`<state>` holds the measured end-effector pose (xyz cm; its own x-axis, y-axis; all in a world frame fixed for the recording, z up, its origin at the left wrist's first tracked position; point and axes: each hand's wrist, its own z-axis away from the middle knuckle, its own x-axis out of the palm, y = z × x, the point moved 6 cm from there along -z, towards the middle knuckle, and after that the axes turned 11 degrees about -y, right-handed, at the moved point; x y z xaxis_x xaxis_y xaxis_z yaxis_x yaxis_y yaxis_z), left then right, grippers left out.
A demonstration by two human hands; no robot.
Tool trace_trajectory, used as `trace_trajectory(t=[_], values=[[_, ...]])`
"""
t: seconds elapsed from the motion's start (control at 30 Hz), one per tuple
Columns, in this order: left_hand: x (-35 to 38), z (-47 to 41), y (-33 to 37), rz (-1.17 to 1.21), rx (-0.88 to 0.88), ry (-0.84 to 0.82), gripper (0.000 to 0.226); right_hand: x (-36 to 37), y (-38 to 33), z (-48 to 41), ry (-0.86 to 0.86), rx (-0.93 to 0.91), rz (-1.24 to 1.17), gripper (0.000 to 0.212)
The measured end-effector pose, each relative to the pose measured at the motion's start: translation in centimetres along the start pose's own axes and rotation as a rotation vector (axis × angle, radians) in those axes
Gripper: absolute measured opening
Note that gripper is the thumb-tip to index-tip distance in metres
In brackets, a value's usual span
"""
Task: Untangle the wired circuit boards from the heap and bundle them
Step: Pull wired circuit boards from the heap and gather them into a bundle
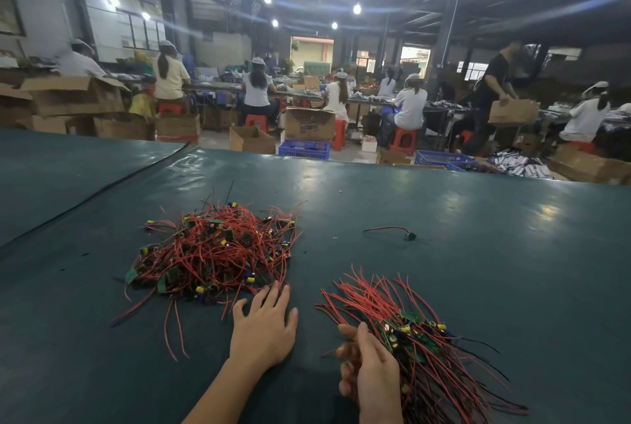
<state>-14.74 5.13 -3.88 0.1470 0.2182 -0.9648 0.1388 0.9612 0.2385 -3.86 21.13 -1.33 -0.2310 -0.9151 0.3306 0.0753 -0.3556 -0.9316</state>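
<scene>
A tangled heap (218, 249) of small green circuit boards with red and black wires lies left of centre on the dark green table (478, 218). My left hand (264, 324) rests flat beside the heap's near right edge, fingers spread, fingertips reaching the nearest red wires. My right hand (370, 369) grips a sorted bundle (413, 338) of boards at its near side. The bundle's red wires fan out towards the far left and its black and red wires trail to the near right.
One loose board with a red and a black wire (397, 231) lies alone further back on the right. Beyond the table's far edge sit several workers on red stools among cardboard boxes (309, 124) and blue crates (304, 149).
</scene>
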Motion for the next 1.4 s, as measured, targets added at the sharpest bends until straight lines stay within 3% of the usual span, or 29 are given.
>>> trace_trajectory(t=[0.3,0.53,0.67,0.77,0.9,1.07,1.23,1.3,1.4], values=[[-0.1,1.2,-0.2,0.01,0.039,0.092,0.053,0.2,0.0,0.1,-0.011,-0.01,0.029,0.035],[-0.5,-1.0,0.3,-0.023,0.037,0.013,0.053,0.5,-0.4,0.4,-0.021,-0.014,0.045,0.034],[-0.8,-0.9,0.3,0.038,0.054,0.106,0.054,0.6,-0.7,0.5,-0.023,-0.019,0.045,0.034],[-1.3,0.4,0.1,0.176,0.075,0.199,0.048,0.7,-0.9,0.5,-0.022,-0.017,0.061,0.033],[-3.9,3.6,-0.9,0.625,0.154,0.497,0.012,0.8,-0.9,0.4,-0.024,-0.025,0.078,0.03],[-4.8,6.2,-0.6,0.832,0.252,0.618,0.029,1.0,-0.8,0.6,-0.027,-0.02,0.129,0.029],[-4.8,7.2,1.0,1.001,0.423,0.594,0.048,1.9,0.0,0.7,-0.04,0.023,0.217,0.016],[-4.9,7.4,2.0,0.981,0.497,0.56,0.046,2.3,0.4,0.8,-0.048,0.025,0.208,0.008],[-4.9,7.9,3.2,0.888,0.602,0.514,0.042,2.3,0.7,0.5,-0.045,-0.002,0.174,0.018]])
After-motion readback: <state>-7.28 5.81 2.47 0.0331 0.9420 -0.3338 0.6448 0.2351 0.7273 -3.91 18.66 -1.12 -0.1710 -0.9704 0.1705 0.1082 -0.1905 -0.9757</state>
